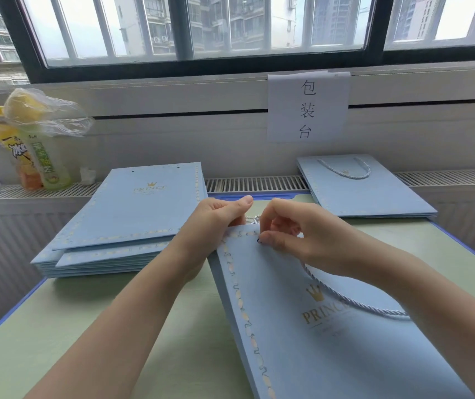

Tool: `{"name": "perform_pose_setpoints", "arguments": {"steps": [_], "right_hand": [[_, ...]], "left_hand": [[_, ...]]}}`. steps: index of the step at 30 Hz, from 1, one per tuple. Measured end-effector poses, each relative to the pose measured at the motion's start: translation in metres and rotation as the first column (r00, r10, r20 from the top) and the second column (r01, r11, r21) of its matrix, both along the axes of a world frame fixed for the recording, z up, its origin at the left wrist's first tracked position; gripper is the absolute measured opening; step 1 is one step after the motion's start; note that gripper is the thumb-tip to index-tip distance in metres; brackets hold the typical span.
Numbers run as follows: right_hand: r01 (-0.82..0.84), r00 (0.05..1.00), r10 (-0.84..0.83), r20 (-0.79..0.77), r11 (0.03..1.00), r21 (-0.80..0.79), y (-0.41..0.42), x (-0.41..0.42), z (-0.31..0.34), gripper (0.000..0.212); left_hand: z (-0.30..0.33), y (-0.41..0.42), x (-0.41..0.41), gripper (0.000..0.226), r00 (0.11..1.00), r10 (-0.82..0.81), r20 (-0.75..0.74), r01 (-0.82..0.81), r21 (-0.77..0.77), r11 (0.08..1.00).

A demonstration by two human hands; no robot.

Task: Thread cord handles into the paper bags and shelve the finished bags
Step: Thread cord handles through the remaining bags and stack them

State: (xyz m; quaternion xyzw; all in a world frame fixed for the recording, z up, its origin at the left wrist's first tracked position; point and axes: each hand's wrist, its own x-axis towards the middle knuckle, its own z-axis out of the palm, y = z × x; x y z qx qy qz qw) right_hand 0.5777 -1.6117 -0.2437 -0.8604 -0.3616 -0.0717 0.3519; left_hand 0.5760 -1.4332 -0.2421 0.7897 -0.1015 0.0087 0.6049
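Stack of unthreaded bags (132, 220) left, finished bag (366, 191) right (bottles (33, 156) behind).

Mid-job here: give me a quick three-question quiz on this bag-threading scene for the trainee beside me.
1. True or false: the top bag of the left stack already has a cord handle threaded.
2. Multiple choice: where does the finished bag with a cord handle lie? A) far right of the table B) under the drink bottles C) on the left stack
3. Fill in: the left hand holds the top edge of the bag being threaded, while the right hand pinches at its ____ by the hole.

Key: 1 false, its holes are empty; 2 A; 3 cord.
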Motion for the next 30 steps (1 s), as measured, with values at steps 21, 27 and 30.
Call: {"name": "perform_pose_setpoints", "arguments": {"steps": [21,27,30], "right_hand": [[0.01,0.997,-0.01,-0.08,1.0,0.005,-0.007,0.002,0.003,0.011],[0.166,0.977,-0.187,0.105,0.97,0.179,-0.005,0.002,0.001,0.013],[0.135,0.98,-0.172,0.098,0.943,0.305,0.0,-0.001,0.004,0.014]], "left_hand": [[-0.003,-0.006,-0.002,0.046,0.976,-0.033,0.214,-0.022,0.247,0.969],[-0.006,-0.002,-0.001,0.054,0.886,0.061,0.46,-0.281,0.426,0.86],[-0.003,-0.001,-0.001,0.053,0.881,0.076,0.467,-0.29,0.406,0.867]]}}
